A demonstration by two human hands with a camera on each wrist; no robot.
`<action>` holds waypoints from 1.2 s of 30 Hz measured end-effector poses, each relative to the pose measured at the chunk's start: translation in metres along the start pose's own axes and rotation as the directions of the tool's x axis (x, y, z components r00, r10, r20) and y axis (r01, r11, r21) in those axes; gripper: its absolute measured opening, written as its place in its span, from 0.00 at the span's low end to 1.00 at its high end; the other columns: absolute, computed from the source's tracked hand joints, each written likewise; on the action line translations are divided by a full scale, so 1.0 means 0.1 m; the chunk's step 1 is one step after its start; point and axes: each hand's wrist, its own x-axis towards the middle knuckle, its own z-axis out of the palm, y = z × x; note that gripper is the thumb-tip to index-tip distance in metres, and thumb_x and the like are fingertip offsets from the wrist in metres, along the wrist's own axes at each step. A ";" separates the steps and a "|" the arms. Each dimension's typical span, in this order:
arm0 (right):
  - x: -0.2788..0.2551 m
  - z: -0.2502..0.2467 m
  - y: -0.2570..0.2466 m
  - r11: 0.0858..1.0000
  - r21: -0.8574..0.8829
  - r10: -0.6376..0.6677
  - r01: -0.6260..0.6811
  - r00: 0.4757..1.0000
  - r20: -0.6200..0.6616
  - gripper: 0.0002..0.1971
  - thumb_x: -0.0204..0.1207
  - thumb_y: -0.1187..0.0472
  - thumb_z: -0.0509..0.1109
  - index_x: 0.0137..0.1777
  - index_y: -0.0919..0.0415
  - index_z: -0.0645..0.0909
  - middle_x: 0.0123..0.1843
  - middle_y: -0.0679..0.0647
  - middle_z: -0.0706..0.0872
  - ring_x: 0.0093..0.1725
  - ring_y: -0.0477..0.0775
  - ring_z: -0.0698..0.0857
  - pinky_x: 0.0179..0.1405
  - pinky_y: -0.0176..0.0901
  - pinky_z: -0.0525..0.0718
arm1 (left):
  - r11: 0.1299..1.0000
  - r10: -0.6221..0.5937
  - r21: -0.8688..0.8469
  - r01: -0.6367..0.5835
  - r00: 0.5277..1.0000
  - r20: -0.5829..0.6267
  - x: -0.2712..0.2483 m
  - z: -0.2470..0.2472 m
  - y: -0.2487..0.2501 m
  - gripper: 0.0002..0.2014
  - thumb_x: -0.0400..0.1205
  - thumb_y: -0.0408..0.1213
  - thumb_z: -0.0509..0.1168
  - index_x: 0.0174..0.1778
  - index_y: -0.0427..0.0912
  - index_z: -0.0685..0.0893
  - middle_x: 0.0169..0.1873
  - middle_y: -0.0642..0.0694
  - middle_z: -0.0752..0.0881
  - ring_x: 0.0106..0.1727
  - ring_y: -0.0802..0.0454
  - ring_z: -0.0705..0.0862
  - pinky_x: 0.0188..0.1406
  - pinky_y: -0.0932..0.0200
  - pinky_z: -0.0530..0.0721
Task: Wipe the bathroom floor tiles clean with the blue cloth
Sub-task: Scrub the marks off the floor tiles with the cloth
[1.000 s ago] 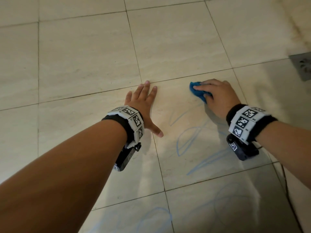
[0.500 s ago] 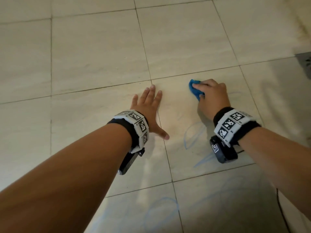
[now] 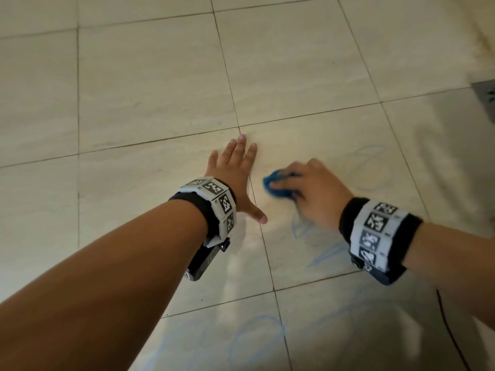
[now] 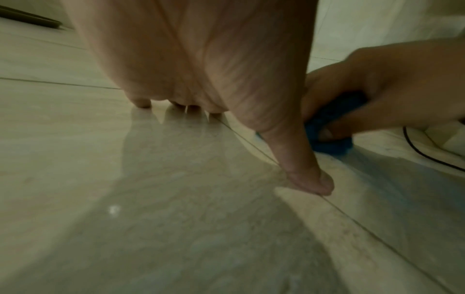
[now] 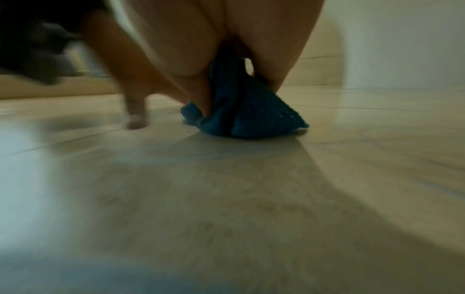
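My right hand (image 3: 300,183) grips a bunched blue cloth (image 3: 276,186) and presses it on a beige floor tile (image 3: 334,145), blurred by motion. From the right wrist view the cloth (image 5: 246,117) hangs crumpled under my palm and touches the floor. My left hand (image 3: 235,167) lies flat on the floor just left of the cloth, fingers straight, thumb spread out. In the left wrist view its thumb (image 4: 307,179) presses by a grout line, with the cloth (image 4: 332,143) and my right hand (image 4: 377,95) behind. Blue scribble marks (image 3: 321,250) run near my right wrist.
More blue loops (image 3: 257,336) mark the near tile. A grey floor drain (image 3: 486,95) sits at the right edge. A thin black cable (image 3: 452,333) trails along the floor under my right forearm. Brownish stains (image 3: 482,41) show at the far right.
My right hand has swept the cloth toward me and to the left, close to my left thumb. Blue marks on that tile look fainter. My left hand has stayed planted.
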 end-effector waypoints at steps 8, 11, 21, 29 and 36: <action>0.29 -0.21 0.48 0.914 0.148 0.402 -0.379 0.898 -0.180 0.23 0.72 0.77 0.63 0.60 0.54 0.86 0.61 0.57 0.81 0.60 0.65 0.76 0.66 0.42 0.71 | 1.000 -0.002 -0.016 0.003 1.000 0.021 0.00 -0.03 0.01 0.75 0.57 0.74 0.73 0.81 0.45 0.25 0.80 0.43 0.24 0.83 0.45 0.29 0.81 0.41 0.36; 0.08 0.00 0.06 0.996 0.032 0.087 -0.087 0.996 -0.003 0.24 0.71 0.73 0.68 0.61 0.47 0.85 0.62 0.50 0.82 0.53 0.61 0.75 0.59 0.48 0.75 | 1.000 -0.012 -0.003 0.012 1.000 0.026 0.01 -0.01 0.01 0.75 0.57 0.74 0.73 0.80 0.45 0.25 0.80 0.43 0.24 0.82 0.45 0.29 0.82 0.41 0.37; -0.06 -0.04 0.01 0.989 0.027 0.145 -0.146 0.989 0.036 0.25 0.71 0.73 0.67 0.64 0.48 0.83 0.62 0.52 0.81 0.53 0.60 0.74 0.57 0.48 0.75 | 1.000 -0.004 -0.008 0.004 0.999 0.033 0.00 -0.02 -0.01 0.75 0.57 0.75 0.72 0.80 0.46 0.24 0.80 0.45 0.24 0.82 0.46 0.28 0.82 0.41 0.36; 0.07 -0.18 0.39 0.933 0.123 0.352 -0.338 0.928 -0.121 0.23 0.71 0.76 0.65 0.60 0.54 0.86 0.58 0.55 0.82 0.57 0.63 0.77 0.59 0.40 0.72 | 0.997 0.077 0.013 -0.078 0.996 0.044 -0.11 0.07 0.21 0.76 0.56 0.74 0.73 0.79 0.48 0.22 0.78 0.43 0.21 0.80 0.44 0.24 0.78 0.33 0.31; -0.31 -0.04 0.02 0.999 0.028 -0.043 0.040 0.991 0.125 0.22 0.66 0.73 0.72 0.57 0.50 0.87 0.54 0.53 0.85 0.43 0.61 0.77 0.40 0.56 0.81 | 0.995 0.085 0.049 -0.087 0.996 0.034 -0.09 0.19 0.26 0.77 0.55 0.77 0.71 0.79 0.47 0.21 0.77 0.41 0.20 0.80 0.42 0.24 0.79 0.33 0.34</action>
